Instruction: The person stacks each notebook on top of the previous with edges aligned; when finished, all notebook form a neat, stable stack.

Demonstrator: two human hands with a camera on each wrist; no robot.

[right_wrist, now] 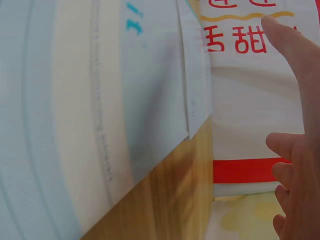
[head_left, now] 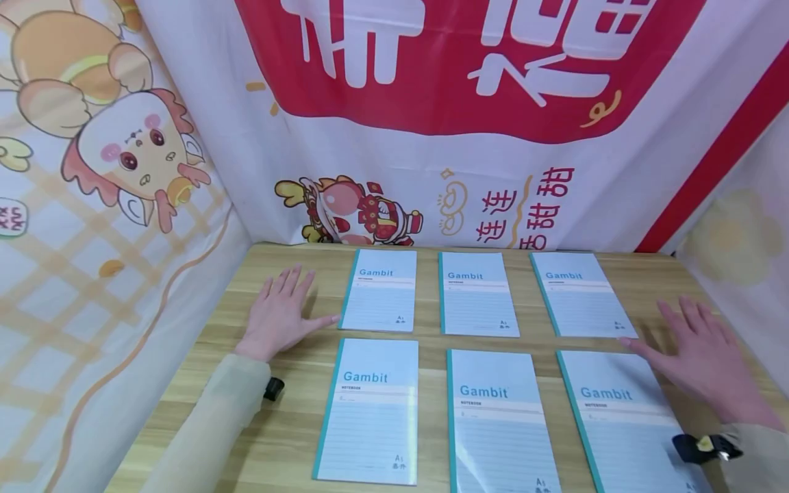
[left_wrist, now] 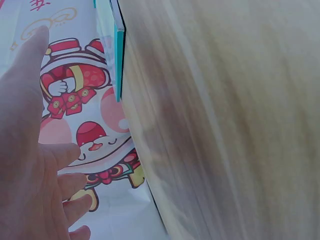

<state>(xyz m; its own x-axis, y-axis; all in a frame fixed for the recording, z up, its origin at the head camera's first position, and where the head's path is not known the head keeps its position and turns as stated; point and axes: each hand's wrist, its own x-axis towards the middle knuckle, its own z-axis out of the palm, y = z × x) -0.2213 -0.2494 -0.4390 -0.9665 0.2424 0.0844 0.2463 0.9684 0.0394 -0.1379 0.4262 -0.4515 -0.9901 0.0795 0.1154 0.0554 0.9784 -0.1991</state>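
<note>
Several pale blue notebooks with teal spines lie in two rows on the wooden table. My left hand (head_left: 283,315), fingers spread, is left of the back-left notebook (head_left: 381,291), its thumb pointing at that cover's lower left corner; contact cannot be told. On the other side, my right hand (head_left: 709,359) spreads its fingers, with the thumb near the lower right corner of the back-right notebook (head_left: 581,294) and above the front-right notebook (head_left: 629,411). Neither hand holds anything. The left wrist view shows my left hand (left_wrist: 35,165) beside a notebook edge (left_wrist: 119,60); the right wrist view shows my right hand (right_wrist: 305,135) beyond a cover (right_wrist: 145,100).
Behind the wooden table (head_left: 277,438) hangs a red and white printed cloth (head_left: 394,150). Another cloth with cartoon figures (head_left: 123,287) covers the left side, and a pale one (head_left: 740,226) the right. Also lying there are the back-middle (head_left: 477,294), front-left (head_left: 370,418) and front-middle notebooks (head_left: 501,424).
</note>
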